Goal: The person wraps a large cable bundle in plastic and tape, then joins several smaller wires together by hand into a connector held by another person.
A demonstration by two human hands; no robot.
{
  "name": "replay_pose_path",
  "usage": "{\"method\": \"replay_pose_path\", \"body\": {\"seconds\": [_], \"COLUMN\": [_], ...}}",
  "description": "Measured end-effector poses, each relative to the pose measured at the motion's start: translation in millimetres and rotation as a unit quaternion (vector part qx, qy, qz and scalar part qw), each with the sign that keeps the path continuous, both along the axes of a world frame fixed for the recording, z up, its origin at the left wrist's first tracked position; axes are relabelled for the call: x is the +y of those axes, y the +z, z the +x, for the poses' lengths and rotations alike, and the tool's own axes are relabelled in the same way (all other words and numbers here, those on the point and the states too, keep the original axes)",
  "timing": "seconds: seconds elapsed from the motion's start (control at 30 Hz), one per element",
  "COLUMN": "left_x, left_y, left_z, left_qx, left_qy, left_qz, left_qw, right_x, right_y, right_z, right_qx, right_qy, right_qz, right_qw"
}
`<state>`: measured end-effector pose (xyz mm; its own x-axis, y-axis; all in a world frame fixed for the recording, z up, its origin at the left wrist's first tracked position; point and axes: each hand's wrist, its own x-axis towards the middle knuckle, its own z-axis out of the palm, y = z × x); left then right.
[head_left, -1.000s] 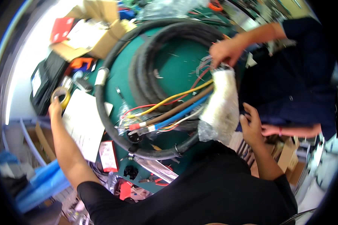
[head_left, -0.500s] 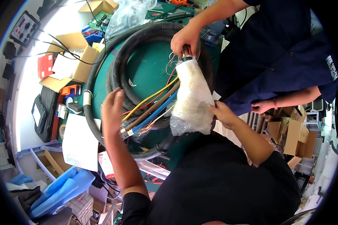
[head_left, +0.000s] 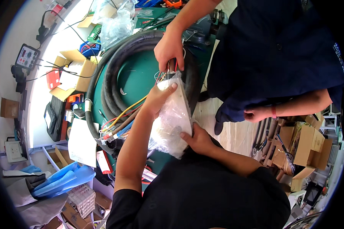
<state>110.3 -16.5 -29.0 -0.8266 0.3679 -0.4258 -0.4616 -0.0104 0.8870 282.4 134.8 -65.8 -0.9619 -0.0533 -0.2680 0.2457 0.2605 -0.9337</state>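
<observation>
A whitish bundle in clear plastic wrap (head_left: 172, 114) lies slantwise over the near right part of the green table. My left hand (head_left: 160, 98) is closed on its upper left side, thumb across the top. Lower down, my right hand (head_left: 198, 140) grips its right edge, thumb on the front. At the bundle's top end, a co-worker's hand (head_left: 170, 49) holds the dark cable end with thin red and white wires. Brown, blue and yellow wires (head_left: 120, 129) run out to the left beneath my left forearm. What lies inside the wrap cannot be made out.
A thick black cable (head_left: 114, 68) is coiled on the green table (head_left: 141, 68). Left of it are an open cardboard box (head_left: 74, 72), a black case (head_left: 56, 118) and a paper sheet (head_left: 82, 143). The co-worker in dark blue stands at the right. Cardboard boxes (head_left: 307, 145) sit beyond.
My left hand has come from the air over the wires onto the wrapped bundle. The bundle has shifted left and down. My right hand and the co-worker's hand have moved with it.
</observation>
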Motion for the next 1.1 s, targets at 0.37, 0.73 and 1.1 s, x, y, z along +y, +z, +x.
{"method": "replay_pose_path", "body": {"seconds": [0.37,0.73,1.1], "left_x": [19,39,35], "left_y": [14,4,6], "left_z": [42,28,-15], "left_qx": [0.071,0.205,0.179], "left_qy": [-0.028,-0.133,-0.146], "left_qz": [-0.054,-0.213,-0.178], "left_qw": [0.996,0.946,0.957], "right_x": [54,86,85], "right_y": [33,38,28], "right_z": [-110,-127,-113], "right_qx": [0.137,0.194,0.203], "right_qy": [-0.125,0.021,-0.009], "right_qz": [-0.138,0.153,0.249], "right_qw": [0.973,0.969,0.947]}}
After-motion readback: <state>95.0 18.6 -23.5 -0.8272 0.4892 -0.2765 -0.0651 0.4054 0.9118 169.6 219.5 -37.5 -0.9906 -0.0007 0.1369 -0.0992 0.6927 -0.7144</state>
